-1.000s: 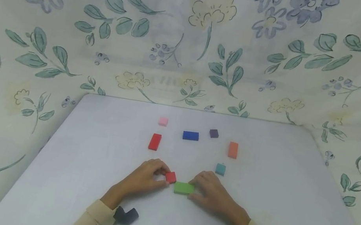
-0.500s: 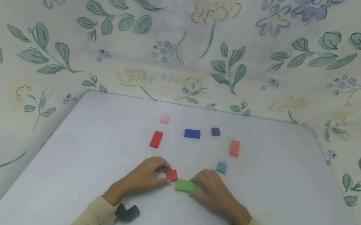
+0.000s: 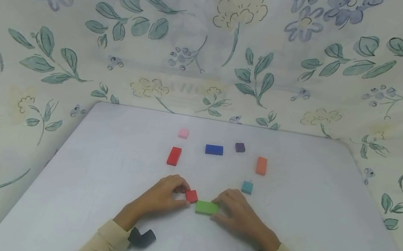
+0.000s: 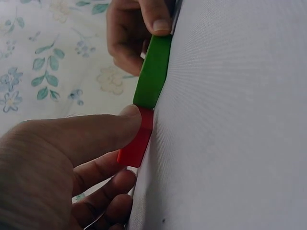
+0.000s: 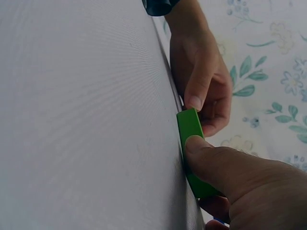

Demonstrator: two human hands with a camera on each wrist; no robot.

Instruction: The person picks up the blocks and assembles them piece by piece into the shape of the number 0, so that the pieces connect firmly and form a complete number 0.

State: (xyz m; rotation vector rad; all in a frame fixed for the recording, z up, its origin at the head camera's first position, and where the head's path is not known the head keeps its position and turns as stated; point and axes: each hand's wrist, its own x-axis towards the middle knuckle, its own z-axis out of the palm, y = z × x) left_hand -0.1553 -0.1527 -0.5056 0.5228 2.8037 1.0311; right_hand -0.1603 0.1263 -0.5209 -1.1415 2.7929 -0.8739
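The left hand (image 3: 163, 197) narrowly pinches the small red block (image 3: 192, 196), the right hand (image 3: 238, 215) the green block's (image 3: 205, 208) right end; both seem light, rigid, best gripped near-and-far, though far contact is partly hidden.

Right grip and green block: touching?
Touching. The right wrist view shows the right grip with its thumb laid over the green block, no gap between them.

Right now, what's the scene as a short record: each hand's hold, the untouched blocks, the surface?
Left hand: pinches short red block
Right hand: grips green bar
Held pair: short red block at green bar's left end
Untouched bars: red bar, blue bar, orange bar
Untouched short blocks: pink block, purple block, teal block
Surface: white table
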